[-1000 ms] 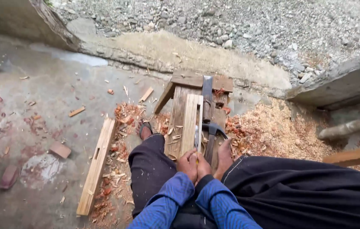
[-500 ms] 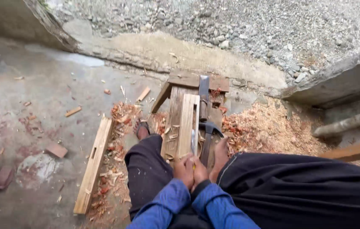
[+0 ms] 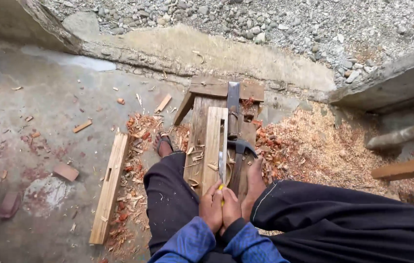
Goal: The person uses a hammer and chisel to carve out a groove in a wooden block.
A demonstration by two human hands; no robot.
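Left hand (image 3: 211, 208) and right hand (image 3: 231, 209), fingers pressed together around a yellow-handled chisel (image 3: 221, 168), blade pointing away along the pale plank (image 3: 213, 146), lengthwise.

The left hand (image 3: 211, 207) and right hand (image 3: 231, 208) press together and hide nearly all of a yellow handle (image 3: 221, 187). Its blade (image 3: 221, 160) is too thin to identify. The blue sleeves (image 3: 216, 246) run off the bottom edge. A timber (image 3: 406, 169) is cut off at right.

yellow-handled chisel (image 3: 221, 168) upright on pale plank (image 3: 213, 146).
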